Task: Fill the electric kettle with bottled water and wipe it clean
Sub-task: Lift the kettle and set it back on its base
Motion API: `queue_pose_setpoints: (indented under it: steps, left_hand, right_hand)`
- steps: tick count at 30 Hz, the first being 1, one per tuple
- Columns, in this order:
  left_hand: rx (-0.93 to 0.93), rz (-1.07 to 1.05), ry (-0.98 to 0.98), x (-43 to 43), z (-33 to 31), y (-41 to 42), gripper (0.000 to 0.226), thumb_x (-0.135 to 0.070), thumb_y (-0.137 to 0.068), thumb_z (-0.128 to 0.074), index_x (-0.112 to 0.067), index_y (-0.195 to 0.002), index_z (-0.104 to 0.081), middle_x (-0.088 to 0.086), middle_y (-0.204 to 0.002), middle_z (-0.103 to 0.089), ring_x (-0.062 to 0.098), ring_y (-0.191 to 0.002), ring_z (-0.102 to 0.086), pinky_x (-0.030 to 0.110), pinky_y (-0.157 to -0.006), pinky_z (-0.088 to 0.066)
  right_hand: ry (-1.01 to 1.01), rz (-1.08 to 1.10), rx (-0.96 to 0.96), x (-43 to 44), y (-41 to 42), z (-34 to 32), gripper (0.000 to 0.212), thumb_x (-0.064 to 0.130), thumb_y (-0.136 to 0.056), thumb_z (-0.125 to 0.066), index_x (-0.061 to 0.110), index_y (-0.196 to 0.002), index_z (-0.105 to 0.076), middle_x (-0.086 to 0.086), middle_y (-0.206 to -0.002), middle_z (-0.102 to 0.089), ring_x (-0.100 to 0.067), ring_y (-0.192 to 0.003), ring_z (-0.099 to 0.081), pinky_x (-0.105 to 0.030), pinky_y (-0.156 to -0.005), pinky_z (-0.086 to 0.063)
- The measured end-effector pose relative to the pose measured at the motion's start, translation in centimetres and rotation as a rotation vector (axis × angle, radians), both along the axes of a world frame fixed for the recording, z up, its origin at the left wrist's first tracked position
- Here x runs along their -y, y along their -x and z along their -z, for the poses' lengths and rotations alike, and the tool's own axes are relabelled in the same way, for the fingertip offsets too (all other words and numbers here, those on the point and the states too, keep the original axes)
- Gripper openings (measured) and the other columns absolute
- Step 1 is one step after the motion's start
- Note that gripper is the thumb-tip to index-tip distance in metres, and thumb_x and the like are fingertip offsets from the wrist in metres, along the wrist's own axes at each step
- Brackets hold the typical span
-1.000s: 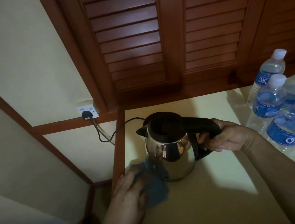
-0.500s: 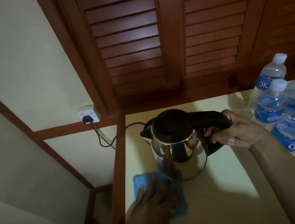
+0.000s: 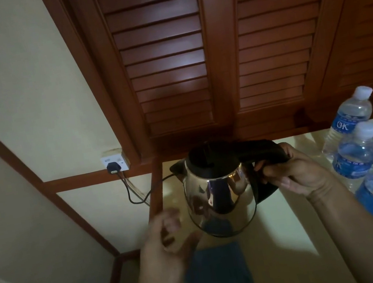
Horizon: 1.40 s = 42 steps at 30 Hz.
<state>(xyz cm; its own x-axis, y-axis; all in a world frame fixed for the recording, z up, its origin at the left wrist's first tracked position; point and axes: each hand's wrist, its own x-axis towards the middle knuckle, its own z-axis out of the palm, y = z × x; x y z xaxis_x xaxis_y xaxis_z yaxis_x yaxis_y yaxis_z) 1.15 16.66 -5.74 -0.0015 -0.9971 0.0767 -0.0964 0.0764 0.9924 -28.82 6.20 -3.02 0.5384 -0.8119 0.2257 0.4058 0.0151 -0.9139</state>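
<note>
- Dark brown louvred wooden doors (image 3: pixel 166 58) stand beyond both hands, at the back of the counter.
- The pale cream counter (image 3: pixel 284 243) spreads below the hands and carries everything else.
- A cluster of clear plastic water bottles with blue labels and white caps (image 3: pixel 355 152) stands just to the outer side of the right hand, caps on, well apart from the left hand.
- The polished steel electric kettle with black lid and handle (image 3: pixel 216 193) hangs from the right hand, tilted so its base faces the person. It seems lifted off the counter, spout pointing away toward the left.
- A flat blue rectangular cloth (image 3: pixel 218 277) lies on the counter directly under and in front of the kettle, just beside the left hand on its inner side, long axis running toward the person.
- The right hand (image 3: pixel 294 172) wraps its fingers round the kettle's black handle, so it is occupied.
- The left hand (image 3: pixel 164 238) is blurred, fingers loosely parted and holding nothing, between the counter edge and the kettle body. It is the nearer hand to the cloth, so picking it up to go on wiping looks like the next step, and nothing stands between them.
- A black plug in a white wall socket (image 3: pixel 114 164) sits beyond the left hand, its cord trailing to the counter behind the kettle.
</note>
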Motion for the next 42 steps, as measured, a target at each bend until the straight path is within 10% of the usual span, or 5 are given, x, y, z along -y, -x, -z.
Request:
queue_pose_setpoints:
  steps: [5,16,21,29,42]
  left_hand:
    - [0.023,0.282,-0.043,6.2,-2.2,-1.1,0.107,-0.033,-0.049,-0.098,-0.057,-0.138,-0.044,-0.012,-0.153,-0.040,0.018,-0.137,-0.047,0.051,-0.100,-0.053]
    - [0.125,0.258,0.017,13.8,-2.2,0.0,0.104,-0.015,-0.054,-0.094,-0.047,-0.140,-0.044,-0.015,-0.130,-0.063,0.008,-0.123,-0.059,0.039,-0.095,-0.057]
    - [0.101,0.235,-0.013,15.0,-1.0,0.0,0.106,-0.018,-0.050,-0.093,-0.045,-0.140,-0.044,-0.020,-0.134,-0.060,0.009,-0.125,-0.058,0.037,-0.092,-0.058]
    - [0.192,0.212,0.029,15.5,-0.1,0.3,0.106,-0.005,-0.057,-0.093,-0.047,-0.140,-0.042,-0.029,-0.134,-0.054,0.009,-0.131,-0.051,0.043,-0.103,-0.052]
    - [0.280,0.225,0.055,15.4,0.7,0.1,0.111,-0.015,-0.056,-0.096,-0.050,-0.141,-0.034,-0.035,-0.133,-0.047,0.008,-0.134,-0.046,0.048,-0.105,-0.050]
  right_hand:
    - [-0.018,0.032,0.059,1.8,-0.8,0.1,0.023,0.018,-0.071,-0.089,0.003,-0.086,-0.079,0.002,-0.044,-0.057,-0.004,-0.037,-0.051,-0.022,-0.060,-0.054]
    - [-0.013,-0.090,0.020,9.3,-0.6,1.3,0.015,0.012,-0.075,-0.082,0.003,-0.087,-0.078,0.004,-0.046,-0.059,-0.005,-0.039,-0.054,-0.023,-0.062,-0.051]
    - [-0.082,-0.246,0.034,11.9,-0.4,2.7,0.047,0.004,-0.079,-0.076,-0.031,-0.097,-0.051,-0.002,-0.050,-0.062,-0.010,-0.042,-0.057,-0.034,-0.072,-0.054]
    - [-0.085,-0.346,0.045,12.9,0.0,3.9,0.003,0.011,-0.083,-0.077,0.010,-0.084,-0.075,0.002,-0.055,-0.065,-0.011,-0.047,-0.059,-0.036,-0.076,-0.050]
    - [-0.121,-0.325,-0.096,12.8,0.6,4.0,0.014,0.014,-0.075,-0.081,0.015,-0.072,-0.067,0.007,-0.050,-0.056,-0.008,-0.044,-0.052,-0.038,-0.072,-0.042]
